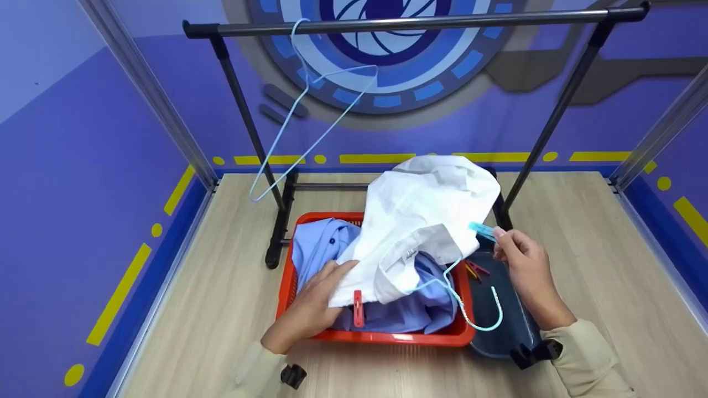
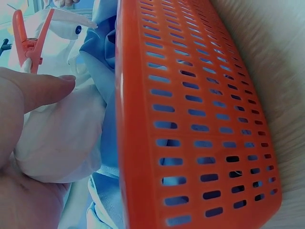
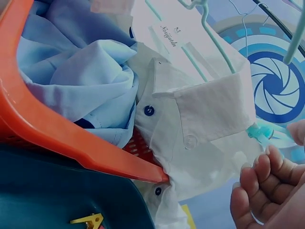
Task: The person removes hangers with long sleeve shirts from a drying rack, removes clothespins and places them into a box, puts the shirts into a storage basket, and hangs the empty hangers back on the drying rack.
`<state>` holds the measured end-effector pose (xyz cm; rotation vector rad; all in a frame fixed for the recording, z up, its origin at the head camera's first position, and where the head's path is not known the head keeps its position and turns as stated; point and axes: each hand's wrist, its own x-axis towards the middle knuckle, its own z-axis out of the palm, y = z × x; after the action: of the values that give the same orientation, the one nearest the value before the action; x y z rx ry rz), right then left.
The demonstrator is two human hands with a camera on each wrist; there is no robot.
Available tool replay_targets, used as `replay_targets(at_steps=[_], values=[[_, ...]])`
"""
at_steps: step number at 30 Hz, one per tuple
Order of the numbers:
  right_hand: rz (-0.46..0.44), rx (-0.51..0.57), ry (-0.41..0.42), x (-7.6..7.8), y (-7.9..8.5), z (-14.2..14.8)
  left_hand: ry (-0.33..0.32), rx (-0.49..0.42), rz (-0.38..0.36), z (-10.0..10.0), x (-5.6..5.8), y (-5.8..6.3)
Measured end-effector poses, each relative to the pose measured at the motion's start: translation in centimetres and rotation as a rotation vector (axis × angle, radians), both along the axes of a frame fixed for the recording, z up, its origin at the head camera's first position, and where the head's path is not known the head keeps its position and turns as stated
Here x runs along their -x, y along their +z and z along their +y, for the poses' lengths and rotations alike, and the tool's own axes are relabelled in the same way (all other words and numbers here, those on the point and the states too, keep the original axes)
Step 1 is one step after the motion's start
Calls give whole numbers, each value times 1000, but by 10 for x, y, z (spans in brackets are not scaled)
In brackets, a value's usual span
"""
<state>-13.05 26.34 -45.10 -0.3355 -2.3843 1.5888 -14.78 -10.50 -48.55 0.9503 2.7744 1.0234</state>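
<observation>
A white shirt [image 1: 420, 193] hangs on a light blue hanger over the basket, with the hanger's hook [image 1: 480, 328] sticking out past the collar toward the person. My left hand [image 1: 312, 296] grips the shirt's near left shoulder, thumb on top of the cloth in the left wrist view. Right beside that thumb, a red clothespin [image 1: 358, 310] is clipped to the shirt edge. My right hand [image 1: 525, 268] pinches a light blue clothespin [image 1: 483, 230] between thumb and index finger. Its tip meets the shirt at the other shoulder, also seen beyond the collar [image 3: 214, 112].
Blue garments [image 1: 326, 237] fill the red basket [image 1: 387, 338] under the shirt. To its right sits a dark tray [image 1: 498, 345] with a few clothespins [image 1: 477, 271]. A black rack [image 1: 420, 23] stands behind, an unloaded hanger [image 1: 301, 20] on its bar. Walls enclose the sides.
</observation>
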Motion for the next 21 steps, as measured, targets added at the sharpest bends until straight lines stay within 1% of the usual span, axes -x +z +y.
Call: replay_targets(at_steps=[4, 7, 15, 18, 21], values=[[27, -3, -15, -1, 0, 0, 11, -1, -10, 1, 0, 1], [32, 10, -23, -1, 0, 2, 16, -8, -4, 1, 0, 0], [34, 28, -54, -2, 2, 3, 37, -20, -11, 2, -1, -1], [42, 38, -69, -2, 2, 3, 48, -35, -16, 3, -2, -2], [29, 34, -89, -2, 2, 4, 63, -54, -32, 4, -2, -3]])
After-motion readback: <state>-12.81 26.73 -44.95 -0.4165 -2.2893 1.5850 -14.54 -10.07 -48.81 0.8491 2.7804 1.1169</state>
